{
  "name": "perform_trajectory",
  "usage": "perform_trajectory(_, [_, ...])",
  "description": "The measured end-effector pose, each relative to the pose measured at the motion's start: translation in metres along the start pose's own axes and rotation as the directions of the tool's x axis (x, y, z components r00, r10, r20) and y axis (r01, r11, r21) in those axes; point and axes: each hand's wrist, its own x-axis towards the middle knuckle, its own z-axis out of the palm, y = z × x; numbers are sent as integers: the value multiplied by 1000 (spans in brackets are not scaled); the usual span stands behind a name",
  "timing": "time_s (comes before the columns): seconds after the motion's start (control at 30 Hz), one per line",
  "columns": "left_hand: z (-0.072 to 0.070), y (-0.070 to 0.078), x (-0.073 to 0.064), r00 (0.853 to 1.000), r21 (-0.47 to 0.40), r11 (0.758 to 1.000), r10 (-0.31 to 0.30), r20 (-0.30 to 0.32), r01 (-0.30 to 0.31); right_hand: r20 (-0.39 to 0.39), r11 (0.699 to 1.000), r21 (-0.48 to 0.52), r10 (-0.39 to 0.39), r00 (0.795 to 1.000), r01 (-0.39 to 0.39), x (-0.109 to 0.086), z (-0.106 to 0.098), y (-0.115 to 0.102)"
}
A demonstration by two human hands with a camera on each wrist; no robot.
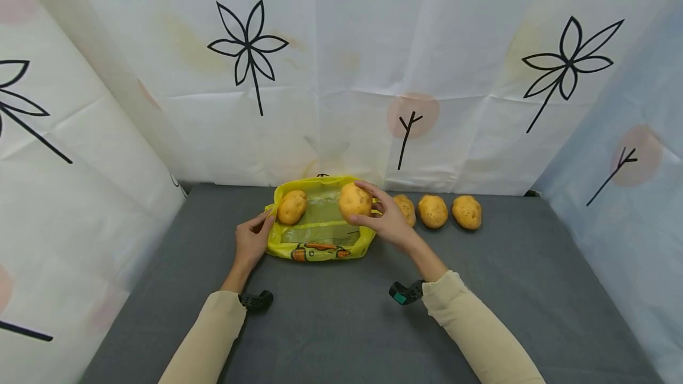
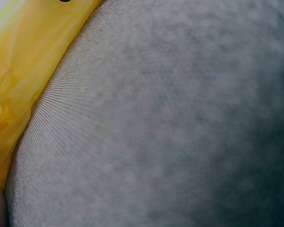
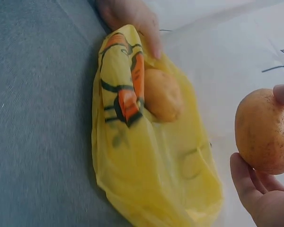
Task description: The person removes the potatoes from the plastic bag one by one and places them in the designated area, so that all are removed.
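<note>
On the grey tabletop, I see the yellow bag gaping upward, with one potato inside at its left end. The left hand pinches the bag's left rim, though my left wrist view is too cropped to make out each finger. The right hand grasps a second potato at the bag's right end. Three more potatoes sit in a row to the right, the nearest partly hidden behind that hand.
</note>
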Motion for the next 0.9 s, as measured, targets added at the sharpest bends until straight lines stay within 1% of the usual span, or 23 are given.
perform_trajectory(0.13, [-1, 0, 0, 1000, 13, 1000, 0, -1, 0, 9, 999, 26, -22, 1000, 22, -9, -12, -2])
perform_trajectory(0.23, [-1, -1, 0, 1000, 20, 1000, 3, 1, -3, 6, 999, 14, -43, 999, 43, -15, -22, -4])
perform_trajectory(0.33, [-1, -2, 1, 1000, 15, 1000, 6, 8, -6, -4, 999, -4, -43, 999, 43, -21, -32, -6])
perform_trajectory(0.53, [0, -1, 0, 1000, 2, 1000, 2, 11, -2, -11, 999, -6, -35, 999, 35, -30, -51, -9])
perform_trajectory(0.63, [0, -1, 0, 1000, -1, 1000, -3, 8, 3, -24, 999, -27, -43, 999, 42, -35, -61, -10])
perform_trajectory(0.8, [0, -2, 1, 1000, -12, 1000, -3, 2, 3, -64, 996, -86, -36, 997, 30, -41, -78, -10])
perform_trajectory(0.9, [0, -1, 1, 1000, -16, 1000, -6, -2, 6, -77, 994, -104, -31, 997, 23, -45, -89, -10])
